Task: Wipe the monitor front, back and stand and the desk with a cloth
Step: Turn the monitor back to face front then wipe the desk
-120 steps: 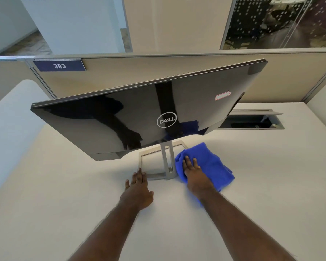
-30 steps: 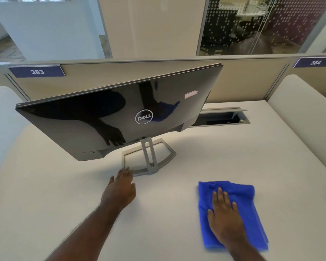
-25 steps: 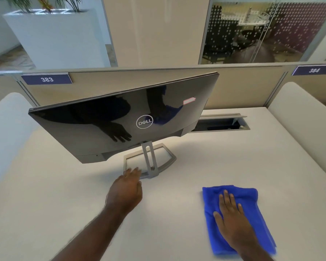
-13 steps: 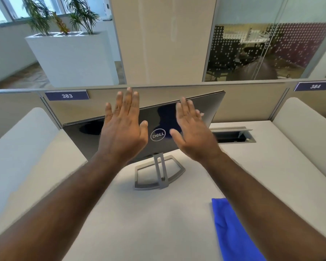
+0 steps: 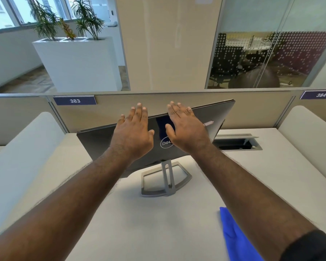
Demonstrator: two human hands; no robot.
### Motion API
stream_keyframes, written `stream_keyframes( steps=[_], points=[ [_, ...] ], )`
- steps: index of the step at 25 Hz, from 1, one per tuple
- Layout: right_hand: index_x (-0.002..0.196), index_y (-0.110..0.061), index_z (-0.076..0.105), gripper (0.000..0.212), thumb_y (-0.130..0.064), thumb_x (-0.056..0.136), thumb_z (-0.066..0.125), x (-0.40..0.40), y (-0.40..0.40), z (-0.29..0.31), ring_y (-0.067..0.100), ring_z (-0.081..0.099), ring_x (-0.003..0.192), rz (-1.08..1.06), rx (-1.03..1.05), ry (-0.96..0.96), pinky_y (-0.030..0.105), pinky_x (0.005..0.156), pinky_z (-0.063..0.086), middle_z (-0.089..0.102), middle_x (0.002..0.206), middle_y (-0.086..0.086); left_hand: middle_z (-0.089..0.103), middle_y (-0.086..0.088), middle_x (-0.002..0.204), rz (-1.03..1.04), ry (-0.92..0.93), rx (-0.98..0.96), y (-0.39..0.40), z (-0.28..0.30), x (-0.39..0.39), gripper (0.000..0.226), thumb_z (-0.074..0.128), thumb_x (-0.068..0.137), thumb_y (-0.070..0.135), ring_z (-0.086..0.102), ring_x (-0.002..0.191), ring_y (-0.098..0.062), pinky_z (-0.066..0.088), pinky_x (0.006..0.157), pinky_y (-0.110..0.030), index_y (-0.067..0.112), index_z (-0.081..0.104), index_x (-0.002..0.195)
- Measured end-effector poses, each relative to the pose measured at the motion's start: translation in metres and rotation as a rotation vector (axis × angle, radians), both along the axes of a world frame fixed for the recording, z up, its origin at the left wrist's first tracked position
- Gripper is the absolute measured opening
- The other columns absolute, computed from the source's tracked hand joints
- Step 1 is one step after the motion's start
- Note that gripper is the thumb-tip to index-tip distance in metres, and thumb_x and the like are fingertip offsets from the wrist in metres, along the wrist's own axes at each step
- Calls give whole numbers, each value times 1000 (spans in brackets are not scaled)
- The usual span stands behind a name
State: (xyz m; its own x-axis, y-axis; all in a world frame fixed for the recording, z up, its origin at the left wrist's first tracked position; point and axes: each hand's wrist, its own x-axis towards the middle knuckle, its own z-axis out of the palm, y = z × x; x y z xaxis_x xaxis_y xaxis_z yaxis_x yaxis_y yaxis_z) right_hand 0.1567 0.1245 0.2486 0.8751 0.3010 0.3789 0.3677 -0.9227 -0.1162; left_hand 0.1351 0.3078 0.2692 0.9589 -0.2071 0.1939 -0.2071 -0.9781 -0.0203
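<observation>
A black Dell monitor [image 5: 94, 142] stands on the white desk [image 5: 158, 223] with its glossy back toward me, on a silver frame stand [image 5: 166, 180]. Both hands are raised in front of it, palms down and fingers spread. My left hand [image 5: 134, 132] hovers before the monitor's middle, my right hand [image 5: 184, 129] just right of the logo. Neither holds anything, and I cannot tell whether they touch the panel. The blue cloth [image 5: 237, 240] lies flat on the desk at the lower right, partly hidden under my right forearm.
An open cable hatch [image 5: 235, 143] is sunk in the desk to the right behind the monitor. A beige partition [image 5: 177, 108] with plates 383 and 384 closes the back. White curved dividers [image 5: 17, 157] flank both sides. Planters and glass walls lie beyond.
My right hand left the cloth on the desk and my left hand left the stand's base. Both rose in front of the monitor's back, fingers spread. My view tilted upward.
</observation>
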Motion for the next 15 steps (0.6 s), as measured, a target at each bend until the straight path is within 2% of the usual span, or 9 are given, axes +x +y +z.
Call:
stream_keyframes(
  steps=[4, 7, 8, 10, 12, 15],
  points=[
    [152, -13, 31, 56, -30, 100, 38, 2, 6, 7, 15, 19, 149, -21, 179, 66, 33, 122, 5, 29, 160, 4, 13, -9, 163, -7, 30, -3, -2, 8, -2, 70, 31, 99, 45, 23, 147, -27, 24, 117, -47, 11, 7, 155],
    [150, -14, 35, 53, -32, 101, 35, 4, 9, 11, 14, 20, 148, -37, 258, 99, 33, 122, 6, 31, 159, 2, 34, -11, 156, 20, 44, -2, -9, 16, 0, 68, 33, 97, 46, 43, 135, -29, 37, 107, -46, 8, 21, 152],
    [150, -13, 36, 52, -33, 102, 33, 5, 10, 11, 13, 19, 149, -33, 281, 114, 33, 122, 7, 31, 159, 2, 46, -12, 147, 32, 49, -17, -11, 21, 0, 65, 34, 96, 47, 51, 124, -28, 43, 99, -43, 8, 31, 148],
    [149, -13, 38, 55, -34, 100, 28, 7, 10, 12, 12, 19, 149, -13, 310, 142, 32, 122, 8, 32, 158, 1, 64, -8, 109, 65, 75, -62, -16, 33, -2, 55, 39, 94, 48, 58, 94, -24, 46, 74, -34, 8, 51, 130],
    [147, -13, 41, 58, -36, 96, 24, 10, 9, 16, 11, 22, 148, 12, 325, 156, 32, 122, 10, 35, 157, 0, 57, -3, 83, 91, 148, -93, -20, 44, -7, 47, 44, 92, 49, 54, 79, -20, 40, 62, -30, 10, 59, 113],
    [141, -14, 51, 56, -35, 95, 27, 21, 8, 23, 10, 31, 144, 71, 410, 220, 28, 120, 14, 45, 150, -1, 54, -4, 83, 122, 276, -209, -23, 66, -16, 36, 50, 90, 47, 52, 78, -21, 36, 60, -30, 15, 63, 101]
  ],
)
